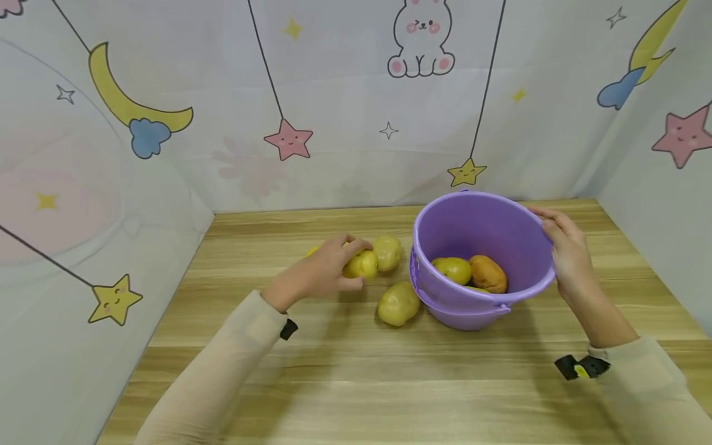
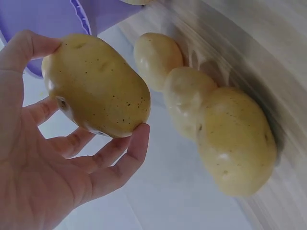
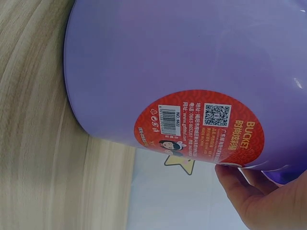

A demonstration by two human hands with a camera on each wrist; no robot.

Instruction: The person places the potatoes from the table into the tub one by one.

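Note:
My left hand (image 1: 325, 267) holds a yellow potato (image 2: 96, 86) between thumb and fingertips, left of the purple bucket (image 1: 456, 318). Small dark specks dot its skin in the left wrist view. Close by lie a potato (image 1: 388, 252) just behind and another potato (image 1: 398, 303) near the bucket's base. The left wrist view shows several more, among them a large potato (image 2: 237, 143). With my right hand (image 1: 570, 253) I grip the bucket's right rim. Inside the bucket sit a yellow-green potato (image 1: 453, 271) and an orange-brown, potato-shaped piece (image 1: 488, 274).
The bucket stands upright on a wood-grain table (image 1: 356, 383). A pale printed cloth (image 1: 345, 74) with stars, moons and a bunny rises along the back edge and both sides. A red label (image 3: 199, 127) is stuck on the bucket's outer wall.

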